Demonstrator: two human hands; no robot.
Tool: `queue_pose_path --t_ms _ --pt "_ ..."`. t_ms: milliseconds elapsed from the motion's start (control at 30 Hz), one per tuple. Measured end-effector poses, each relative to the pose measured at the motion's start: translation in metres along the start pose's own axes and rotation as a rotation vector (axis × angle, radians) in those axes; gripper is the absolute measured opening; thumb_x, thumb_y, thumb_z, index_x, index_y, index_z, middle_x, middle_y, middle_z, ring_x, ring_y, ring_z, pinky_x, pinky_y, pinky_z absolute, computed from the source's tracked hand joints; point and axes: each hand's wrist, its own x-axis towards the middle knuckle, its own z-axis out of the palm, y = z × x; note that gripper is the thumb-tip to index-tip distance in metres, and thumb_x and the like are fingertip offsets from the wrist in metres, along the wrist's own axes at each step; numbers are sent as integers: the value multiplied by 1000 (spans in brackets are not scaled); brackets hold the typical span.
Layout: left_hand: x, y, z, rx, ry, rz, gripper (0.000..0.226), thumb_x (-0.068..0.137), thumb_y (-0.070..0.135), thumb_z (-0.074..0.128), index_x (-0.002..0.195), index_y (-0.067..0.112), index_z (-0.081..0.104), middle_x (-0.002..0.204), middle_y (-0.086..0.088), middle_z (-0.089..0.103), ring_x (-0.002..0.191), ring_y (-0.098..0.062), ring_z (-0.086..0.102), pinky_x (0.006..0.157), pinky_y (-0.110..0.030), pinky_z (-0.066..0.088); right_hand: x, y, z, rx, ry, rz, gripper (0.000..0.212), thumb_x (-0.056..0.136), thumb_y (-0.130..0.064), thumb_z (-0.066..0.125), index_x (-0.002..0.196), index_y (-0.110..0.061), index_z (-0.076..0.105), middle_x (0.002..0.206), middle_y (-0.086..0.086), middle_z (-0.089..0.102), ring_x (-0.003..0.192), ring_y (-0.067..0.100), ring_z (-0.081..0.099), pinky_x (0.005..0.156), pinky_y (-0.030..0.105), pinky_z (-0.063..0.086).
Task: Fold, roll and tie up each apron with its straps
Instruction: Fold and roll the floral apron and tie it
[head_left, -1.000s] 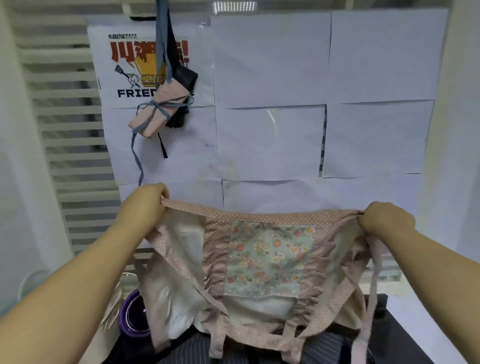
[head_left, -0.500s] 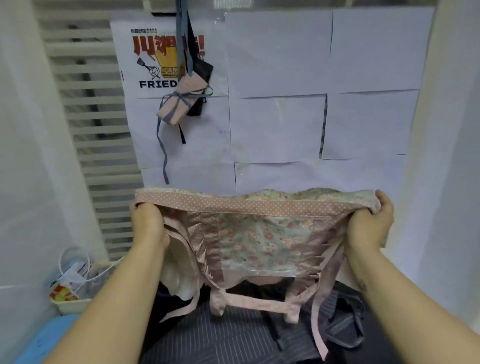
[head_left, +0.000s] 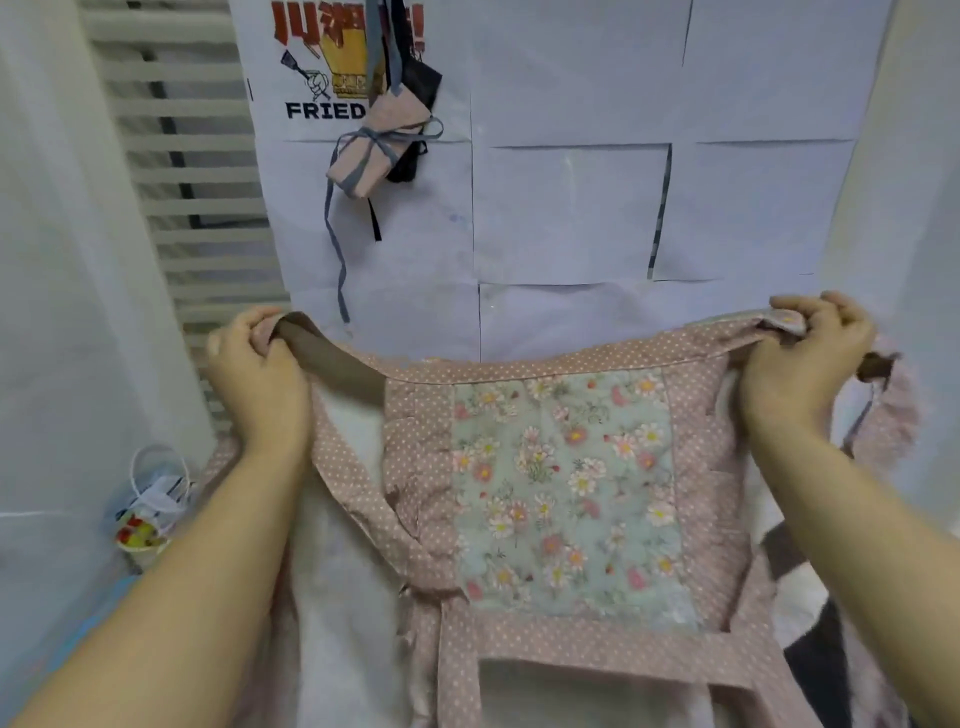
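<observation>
**Grip state.** The apron (head_left: 561, 519) is held spread out between both hands. The left hand (head_left: 254, 374) is closed on its upper left corner, with the fingers curled round bunched fabric. The right hand (head_left: 810, 358) is closed on the upper right corner in the same manner, with a fold of cloth clamped under the fingertips.

**Position of the work.**
- Between the two grips, the dotted upper band (head_left: 571, 361) is stretched, with a slight sag toward the left grip.
- Directly below the band, nearer the right grip, the floral panel (head_left: 566, 457) is seen facing the camera, framed by ruffled pink trim.
- Below the left grip, white lining is exposed and is crossed diagonally by a dotted strap (head_left: 363, 499).
- Outboard of the right grip, a ruffled pink edge (head_left: 893, 415) hangs loose.
- Below the right grip, dark striped fabric (head_left: 810, 660) is partly covered by the apron.

**Surroundings.** Above the left grip, a rolled pink bundle (head_left: 376, 150) tied with blue-grey straps is hung on the wall in front of a poster (head_left: 311, 67) marked "FRIED". One strap tail (head_left: 337, 260) is suspended toward the left grip. Outboard of and below the left grip, a white bag (head_left: 150, 499) with coloured contents is located.
</observation>
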Motion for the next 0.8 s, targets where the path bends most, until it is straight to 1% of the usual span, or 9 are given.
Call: queue_pose_path --t_ms 100,167,233,400,500,600,700,733,800 --pt "-21 -71 15 234 -352 -156 38 85 -5 40 108 5 69 112 -15 66 107 -31 58 88 -30 41 -23 53 20 -255 -221 122 34 79 4 49 104 -9 69 132 15 43 120 27 47 101 21 30" --pt "-43 -111 23 350 -545 -261 36 88 -6 39 108 4 68 113 -12 66 110 -30 56 91 -32 39 -40 90 34 -400 -348 210 34 79 2 52 104 -12 70 132 14 43 113 31 51 101 32 36" --pt "-59 -134 29 385 -640 -349 35 90 -6 38 107 2 67 111 -8 64 110 -26 54 88 -28 36 -50 122 46 -482 -428 261 32 80 0 53 100 -17 70 131 13 46 107 34 56 99 37 42" --pt "-62 -168 66 419 -631 -318 37 89 -9 36 102 2 69 107 -14 65 99 -28 57 79 -29 41 -45 173 88 -579 -495 163 34 77 1 54 102 -15 71 129 17 51 109 39 55 97 41 44" --pt "-58 -196 76 472 -596 -167 42 82 -14 41 98 13 70 112 -15 60 101 -25 55 90 -28 41 -41 196 102 -653 -544 60 34 82 -3 52 111 -12 68 135 16 45 112 41 51 96 45 41" --pt "-78 -231 64 678 -700 -168 47 79 -17 46 109 11 70 122 -20 48 111 -34 48 100 -37 37 -60 239 98 -839 -802 133 40 89 -10 55 128 -12 53 146 13 29 118 45 45 93 52 44" --pt "-113 -265 43 806 -809 -199 51 77 -16 49 117 10 66 122 -20 46 111 -43 48 99 -47 40 -100 272 82 -968 -1056 178 51 89 -11 59 137 -14 43 154 9 14 119 42 45 88 48 46" --pt "-123 -270 38 824 -804 -225 50 77 -13 51 119 10 65 123 -20 46 111 -43 47 97 -50 41 -115 275 81 -923 -1111 155 51 88 -10 60 137 -11 43 154 12 15 119 40 47 88 45 44" --pt "-139 -267 35 893 -700 -226 47 76 -5 58 120 11 61 128 -20 43 114 -44 45 96 -52 38 -146 279 81 -786 -1227 122 43 87 -11 61 129 -8 53 145 16 35 113 36 52 89 39 43"
